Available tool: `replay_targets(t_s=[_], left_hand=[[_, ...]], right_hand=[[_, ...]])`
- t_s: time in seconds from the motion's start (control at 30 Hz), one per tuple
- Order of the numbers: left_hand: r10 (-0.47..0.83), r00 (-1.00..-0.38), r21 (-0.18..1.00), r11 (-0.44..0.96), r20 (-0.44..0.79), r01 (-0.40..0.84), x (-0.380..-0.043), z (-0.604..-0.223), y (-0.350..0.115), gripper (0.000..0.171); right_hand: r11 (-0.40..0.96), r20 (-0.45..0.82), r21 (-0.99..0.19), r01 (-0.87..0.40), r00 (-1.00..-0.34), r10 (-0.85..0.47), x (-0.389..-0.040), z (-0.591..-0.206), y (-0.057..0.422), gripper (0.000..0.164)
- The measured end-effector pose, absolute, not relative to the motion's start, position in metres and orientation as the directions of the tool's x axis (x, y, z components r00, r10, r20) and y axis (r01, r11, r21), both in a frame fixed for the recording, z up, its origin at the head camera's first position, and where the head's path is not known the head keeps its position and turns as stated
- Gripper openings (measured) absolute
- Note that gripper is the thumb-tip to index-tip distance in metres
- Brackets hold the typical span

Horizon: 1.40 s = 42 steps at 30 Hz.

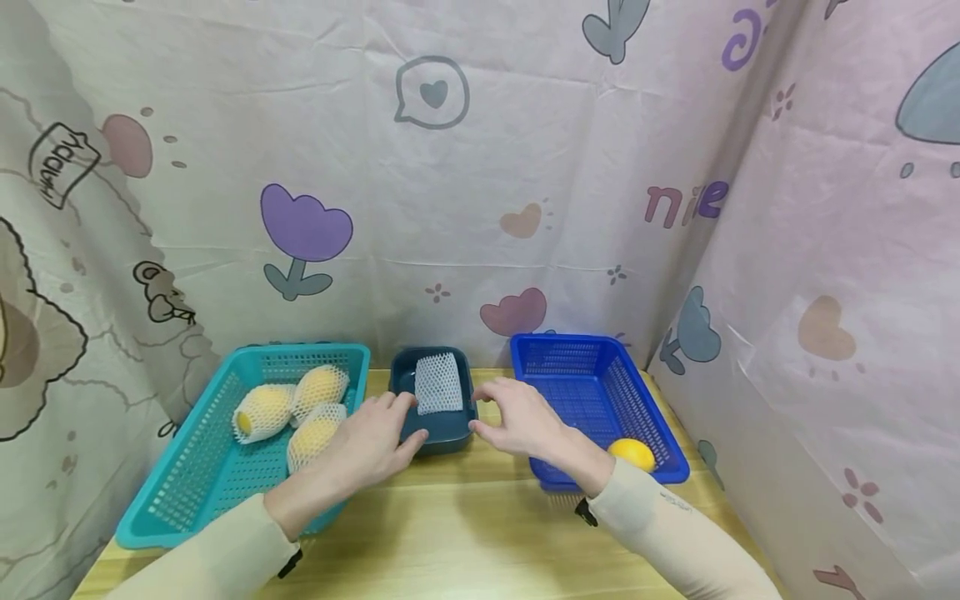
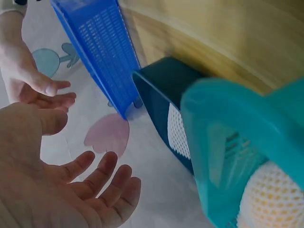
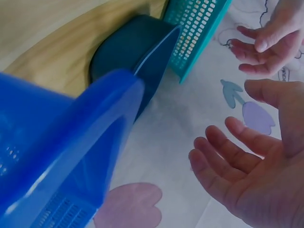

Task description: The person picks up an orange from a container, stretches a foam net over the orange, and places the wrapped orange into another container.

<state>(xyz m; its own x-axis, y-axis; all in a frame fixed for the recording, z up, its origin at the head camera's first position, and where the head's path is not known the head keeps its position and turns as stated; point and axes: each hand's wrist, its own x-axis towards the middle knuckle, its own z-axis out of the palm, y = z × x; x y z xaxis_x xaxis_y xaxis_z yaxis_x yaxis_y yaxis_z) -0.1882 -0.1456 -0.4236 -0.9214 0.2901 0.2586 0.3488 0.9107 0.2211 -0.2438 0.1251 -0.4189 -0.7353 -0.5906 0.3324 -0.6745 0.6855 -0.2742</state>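
Note:
Both hands hover over the table with relaxed, slightly bent fingers and hold nothing. The left hand [image 1: 375, 437] is between the teal basket [image 1: 172, 492] and a small dark teal bin [image 1: 442, 442]; the right hand [image 1: 521, 417] is between that bin and the blue basket [image 1: 573, 400]. A flat white foam net sleeve [image 1: 438, 383] lies inside the bin. Three yellow fruits in foam nets, one of them a netted fruit [image 1: 262, 412], sit in the teal basket. In the blue basket's near right corner lies a bare yellow fruit [image 1: 632, 454], perhaps a lemon.
The baskets and bin stand side by side on a wooden table [image 1: 457, 533]. A patterned cloth [image 1: 450, 167] hangs behind them and along both sides. The raised basket rims stand close to the forearms.

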Motion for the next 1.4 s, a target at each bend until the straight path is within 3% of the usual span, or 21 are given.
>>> replay_targets(t_s=[0.27,0.93,1.4], left_hand=[[0.354,-0.902,0.195,0.894,0.247,0.404,-0.194,-0.43,-0.12,0.041],[0.471,-0.836,0.237,0.81,0.282,0.537,-0.198,-0.439,-0.081,0.034],[0.583,-0.751,0.213,0.728,0.308,0.652,-0.197,-0.448,-0.057,0.034]], right_hand=[[0.74,0.288,-0.231,-0.631,-0.771,-0.568,-0.249,-0.42,0.146,0.043],[0.864,0.209,-0.193,-0.465,-0.88,-0.427,-0.267,-0.421,0.232,0.046],[0.948,-0.003,-0.183,-0.259,-0.964,-0.264,-0.264,-0.439,0.286,0.053]])
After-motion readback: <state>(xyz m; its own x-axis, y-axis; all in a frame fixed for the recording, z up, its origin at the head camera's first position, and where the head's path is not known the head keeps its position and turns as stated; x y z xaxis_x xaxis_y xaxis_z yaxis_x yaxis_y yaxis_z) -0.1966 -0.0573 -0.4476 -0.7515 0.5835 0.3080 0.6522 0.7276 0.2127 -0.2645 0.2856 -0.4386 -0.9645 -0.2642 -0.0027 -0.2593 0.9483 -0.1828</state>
